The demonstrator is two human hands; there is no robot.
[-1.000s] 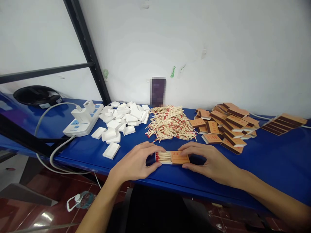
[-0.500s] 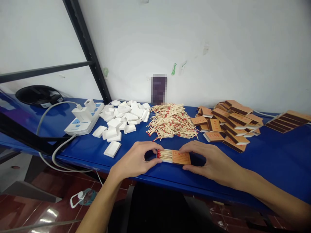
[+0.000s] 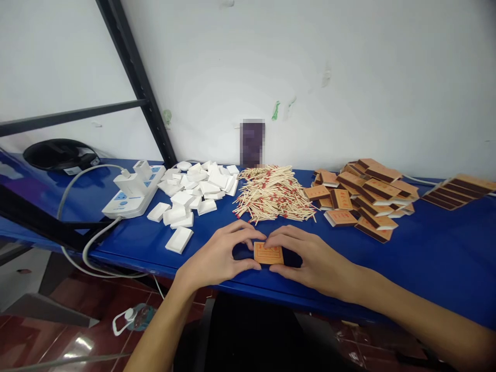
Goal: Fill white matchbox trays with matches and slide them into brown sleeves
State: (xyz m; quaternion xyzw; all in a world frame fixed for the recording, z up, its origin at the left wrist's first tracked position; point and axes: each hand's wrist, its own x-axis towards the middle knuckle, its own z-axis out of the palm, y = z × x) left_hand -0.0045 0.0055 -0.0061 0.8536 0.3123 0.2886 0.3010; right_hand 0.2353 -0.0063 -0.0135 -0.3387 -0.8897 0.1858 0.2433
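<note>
A closed orange matchbox [image 3: 270, 254] lies flat near the front edge of the blue table, its printed face up. My left hand [image 3: 220, 254] pinches its left end between thumb and fingers. On the other side my right hand [image 3: 310, 257] grips the box by its long sides, fingertips over the far edge and thumb at the near edge. No matches show from inside it. Just beyond my hands is a heap of loose red-tipped matches [image 3: 275, 194].
White empty matchbox trays [image 3: 180, 199] are piled at left, beside a power strip [image 3: 132, 199] with plugs and cables. Orange matchbox sleeves [image 3: 368, 194] are heaped at right, with a row of matchboxes [image 3: 459, 191] farther right. A black rack post [image 3: 139, 77] rises at left.
The white tray full of matches has slid into its orange sleeve, so the matchbox is now closed. My right hand has moved left with the sleeve, toward my left hand.
</note>
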